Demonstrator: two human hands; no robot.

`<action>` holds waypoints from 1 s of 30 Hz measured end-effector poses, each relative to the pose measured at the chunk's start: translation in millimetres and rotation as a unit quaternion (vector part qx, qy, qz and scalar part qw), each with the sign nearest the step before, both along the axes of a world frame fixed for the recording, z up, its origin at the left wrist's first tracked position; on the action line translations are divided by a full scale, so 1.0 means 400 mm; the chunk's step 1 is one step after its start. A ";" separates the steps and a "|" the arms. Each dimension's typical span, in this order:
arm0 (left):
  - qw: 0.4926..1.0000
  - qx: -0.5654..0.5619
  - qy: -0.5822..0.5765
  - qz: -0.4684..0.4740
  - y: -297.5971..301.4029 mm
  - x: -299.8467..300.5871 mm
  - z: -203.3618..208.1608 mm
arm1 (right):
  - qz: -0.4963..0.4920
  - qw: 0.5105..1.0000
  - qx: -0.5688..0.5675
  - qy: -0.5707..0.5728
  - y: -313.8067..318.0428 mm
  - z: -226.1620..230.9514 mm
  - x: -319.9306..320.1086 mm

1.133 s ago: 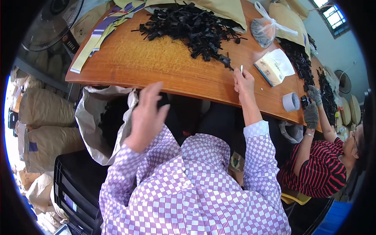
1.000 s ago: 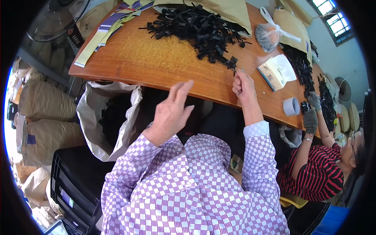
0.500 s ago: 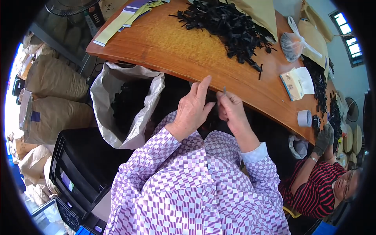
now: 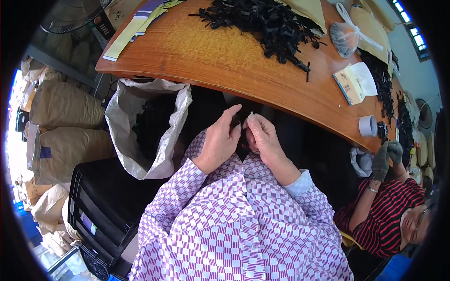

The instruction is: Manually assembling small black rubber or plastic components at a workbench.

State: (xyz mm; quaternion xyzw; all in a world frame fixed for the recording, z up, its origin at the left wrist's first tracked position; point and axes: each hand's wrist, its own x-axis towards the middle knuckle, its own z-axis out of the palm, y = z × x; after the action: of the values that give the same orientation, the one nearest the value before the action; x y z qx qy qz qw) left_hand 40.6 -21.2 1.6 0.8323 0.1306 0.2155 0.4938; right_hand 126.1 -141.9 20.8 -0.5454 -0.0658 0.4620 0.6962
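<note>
My left hand is over my lap, just below the table's front edge, its forefinger stretched forward and its thumb close by. A small dark piece seems to be between that thumb and fingers, hard to tell from the dark background. Close on the right, my right hand is closed in a pinch, and a small pale tip sticks up past its thumb. The rest of what it holds is hidden in the fingers. On the table lies a heap of short black strips.
A white woven sack with black contents stands open at my left. The wooden table carries a tissue pack, a tape roll and a knotted plastic bag. A gloved co-worker sits at the right.
My hands have drawn closer together, the right one shifting left and down toward my lap. My left thumb has moved nearer its fingers. The view has shifted slightly; the co-worker's gloved hands have moved.
</note>
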 end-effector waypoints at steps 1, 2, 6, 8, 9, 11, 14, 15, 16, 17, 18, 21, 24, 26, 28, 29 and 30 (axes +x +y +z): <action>0.996 -0.089 0.013 -0.015 0.001 -0.004 -0.001 | 0.006 0.996 -0.008 -0.094 -0.001 0.000 0.000; 0.996 -0.086 0.017 -0.018 -0.001 -0.005 0.003 | 0.011 0.982 -0.016 -0.186 -0.002 -0.001 -0.001; 0.980 -0.194 0.020 -0.032 -0.003 -0.008 0.023 | 0.028 0.956 -0.010 -0.293 -0.010 -0.025 -0.008; 0.981 -0.190 0.031 -0.040 -0.005 -0.009 0.021 | 0.038 0.931 -0.028 -0.362 -0.011 -0.013 -0.014; 0.981 -0.184 0.033 -0.045 -0.007 -0.010 0.020 | 0.035 0.932 -0.027 -0.359 -0.012 -0.019 -0.015; 0.982 -0.176 0.038 -0.052 -0.011 -0.010 0.019 | 0.041 0.911 -0.026 -0.410 -0.014 -0.030 -0.017; 0.985 -0.146 0.066 -0.061 -0.014 -0.008 0.020 | 0.046 0.906 -0.023 -0.421 -0.018 -0.029 -0.013; 0.986 -0.131 0.076 -0.065 -0.015 -0.007 0.026 | 0.043 0.907 -0.022 -0.418 -0.020 -0.030 -0.013; 0.987 -0.116 0.085 -0.070 -0.016 -0.005 0.030 | 0.049 0.907 -0.033 -0.417 -0.021 -0.031 -0.012; 0.987 -0.114 0.088 -0.072 -0.019 -0.003 0.032 | 0.055 0.907 -0.043 -0.416 -0.023 -0.031 -0.011; 0.989 -0.107 0.078 -0.062 -0.023 -0.002 0.033 | 0.052 0.908 -0.042 -0.415 -0.023 -0.028 -0.010; 0.995 -0.047 0.076 -0.038 -0.031 -0.001 0.045 | 0.056 0.913 -0.052 -0.400 -0.018 -0.020 -0.004; 0.997 0.027 0.075 -0.016 -0.035 -0.006 0.048 | 0.056 0.916 -0.037 -0.395 -0.015 -0.027 -0.006; 0.997 0.049 0.063 -0.009 -0.029 -0.005 0.056 | 0.041 0.912 -0.023 -0.407 -0.012 -0.027 -0.007; 0.995 0.002 0.095 -0.025 -0.026 -0.010 0.080 | 0.043 0.923 -0.005 -0.383 -0.012 -0.022 -0.005; 0.996 0.002 0.090 -0.022 -0.024 -0.009 0.068 | 0.045 0.934 0.013 -0.355 -0.012 -0.018 -0.006; 0.997 -0.067 0.024 -0.018 -0.021 -0.009 0.044 | 0.048 0.932 0.014 -0.360 -0.011 -0.018 -0.010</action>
State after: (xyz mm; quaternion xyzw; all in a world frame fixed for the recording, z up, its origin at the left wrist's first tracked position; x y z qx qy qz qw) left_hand 37.1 -29.6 19.3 0.8047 0.1410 0.1774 0.5487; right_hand 122.0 -146.4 13.5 -0.6617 -0.3444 0.2670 0.6101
